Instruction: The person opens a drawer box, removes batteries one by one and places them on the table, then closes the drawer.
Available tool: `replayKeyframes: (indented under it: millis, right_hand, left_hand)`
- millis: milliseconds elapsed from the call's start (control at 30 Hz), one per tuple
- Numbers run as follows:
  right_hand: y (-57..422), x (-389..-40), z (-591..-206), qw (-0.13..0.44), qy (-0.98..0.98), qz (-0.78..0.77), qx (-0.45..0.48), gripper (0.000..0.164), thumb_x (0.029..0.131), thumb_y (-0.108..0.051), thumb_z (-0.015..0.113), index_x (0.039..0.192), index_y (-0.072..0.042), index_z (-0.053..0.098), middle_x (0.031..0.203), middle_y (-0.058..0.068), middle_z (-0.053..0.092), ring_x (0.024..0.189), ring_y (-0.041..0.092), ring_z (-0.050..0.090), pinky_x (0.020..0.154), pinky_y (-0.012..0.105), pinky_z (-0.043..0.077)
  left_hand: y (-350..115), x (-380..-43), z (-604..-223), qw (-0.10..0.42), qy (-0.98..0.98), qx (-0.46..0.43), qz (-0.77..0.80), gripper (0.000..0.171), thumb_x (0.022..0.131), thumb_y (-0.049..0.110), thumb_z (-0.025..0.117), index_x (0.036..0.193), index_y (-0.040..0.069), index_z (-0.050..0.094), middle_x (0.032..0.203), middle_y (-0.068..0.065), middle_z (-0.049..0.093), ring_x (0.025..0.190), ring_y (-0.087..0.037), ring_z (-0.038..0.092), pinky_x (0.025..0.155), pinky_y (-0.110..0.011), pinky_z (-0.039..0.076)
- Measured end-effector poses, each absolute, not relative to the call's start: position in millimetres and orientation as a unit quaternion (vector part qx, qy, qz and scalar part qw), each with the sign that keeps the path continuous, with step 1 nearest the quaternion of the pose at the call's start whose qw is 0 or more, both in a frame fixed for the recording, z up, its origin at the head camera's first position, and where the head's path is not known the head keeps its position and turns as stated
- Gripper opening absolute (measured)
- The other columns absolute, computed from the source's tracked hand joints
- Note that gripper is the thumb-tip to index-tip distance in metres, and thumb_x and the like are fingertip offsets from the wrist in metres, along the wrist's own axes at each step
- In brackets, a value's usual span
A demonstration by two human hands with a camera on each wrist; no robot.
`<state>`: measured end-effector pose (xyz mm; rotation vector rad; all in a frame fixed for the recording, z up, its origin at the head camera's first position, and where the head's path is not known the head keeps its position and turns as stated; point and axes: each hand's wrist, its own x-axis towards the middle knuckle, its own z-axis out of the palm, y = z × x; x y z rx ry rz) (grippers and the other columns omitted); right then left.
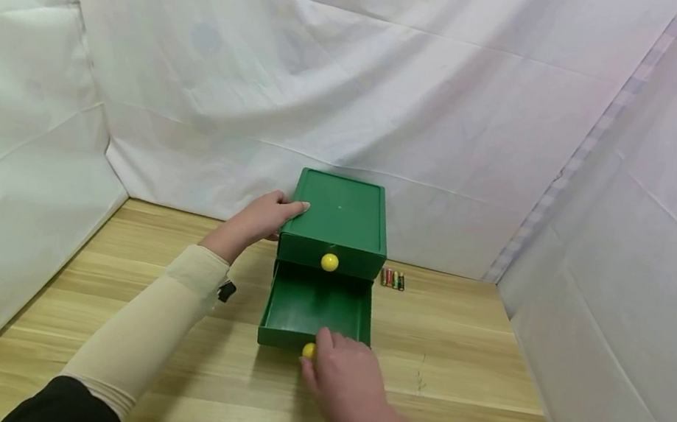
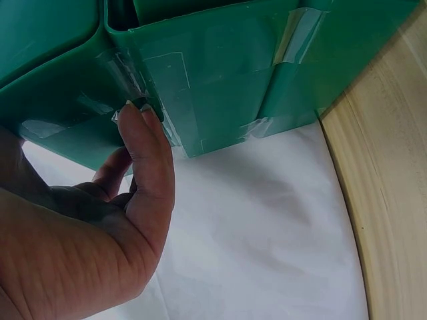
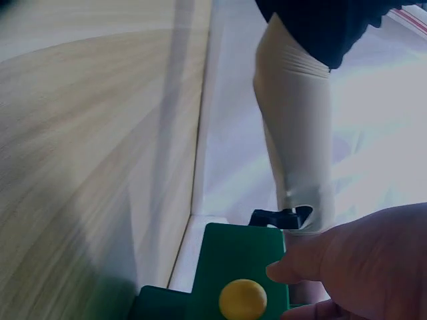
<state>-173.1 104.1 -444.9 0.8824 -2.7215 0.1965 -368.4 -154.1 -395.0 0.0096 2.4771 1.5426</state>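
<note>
A green two-drawer cabinet [image 1: 338, 211] stands at the back of the table, its lower drawer [image 1: 309, 307] pulled out. The upper drawer [image 1: 298, 250] is closed and has a yellow knob [image 1: 329, 262]. My left hand [image 1: 260, 216] grips the cabinet's upper left edge, thumb on top; in the left wrist view its fingers [image 2: 143, 140] press the taped side. My right hand [image 1: 350, 381] is at the lower drawer's front rim, thumb and fingers close around its yellow knob [image 1: 308, 350]. That knob [image 3: 242, 299] shows uncovered beside the fingertips in the right wrist view.
Several small batteries [image 1: 393, 280] lie in a row on the wooden table [image 1: 456, 350], right of the cabinet. White cloth [image 1: 266, 79] hangs behind and on both sides. Clear tape [image 2: 297, 37] runs across the cabinet's side.
</note>
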Motion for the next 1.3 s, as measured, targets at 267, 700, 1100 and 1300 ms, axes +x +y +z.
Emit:
replayKeyframes:
  millis: [267, 700, 1100, 1300]
  right_hand:
    - [99, -173, -459, 0.203, -0.926, 0.036, 0.317, 0.04, 0.092, -0.037, 0.093, 0.091, -0.012, 0.062, 0.072, -0.002, 0.065, 0.056, 0.011, 0.055, 0.053, 0.026, 0.05]
    - [98, -175, -472, 0.252, -0.909, 0.016, 0.33, 0.047, 0.083, -0.034, 0.101, 0.095, -0.011, 0.061, 0.076, 0.0, 0.07, 0.058, 0.011, 0.061, 0.053, 0.026, 0.055]
    - [99, -179, -480, 0.285, -0.9, 0.025, 0.33, 0.047, 0.08, -0.031, 0.101, 0.092, -0.011, 0.06, 0.073, 0.0, 0.068, 0.056, 0.012, 0.06, 0.053, 0.027, 0.056]
    - [99, -179, -479, 0.277, -0.901, 0.036, 0.333, 0.046, 0.081, -0.029, 0.1, 0.092, -0.011, 0.06, 0.073, 0.0, 0.068, 0.057, 0.011, 0.059, 0.053, 0.027, 0.056]
  left_hand:
    - [-153, -367, -395, 0.107, 0.846, 0.002, 0.523, 0.077, 0.11, 0.066, 0.056, 0.156, 0.003, 0.048, 0.14, -0.019, 0.06, 0.122, -0.036, 0.065, 0.106, -0.055, 0.058]
    - [-153, -366, -395, 0.105, 0.841, 0.004, 0.53, 0.076, 0.11, 0.065, 0.057, 0.154, 0.003, 0.049, 0.138, -0.019, 0.06, 0.121, -0.037, 0.065, 0.11, -0.059, 0.055]
    - [-153, -368, -395, 0.106, 0.844, 0.003, 0.526, 0.076, 0.11, 0.066, 0.056, 0.153, 0.004, 0.05, 0.138, -0.019, 0.061, 0.12, -0.035, 0.065, 0.11, -0.058, 0.055]
    - [-153, -368, -395, 0.109, 0.841, 0.003, 0.53, 0.078, 0.11, 0.065, 0.056, 0.156, 0.002, 0.048, 0.141, -0.02, 0.06, 0.123, -0.036, 0.064, 0.113, -0.06, 0.053]
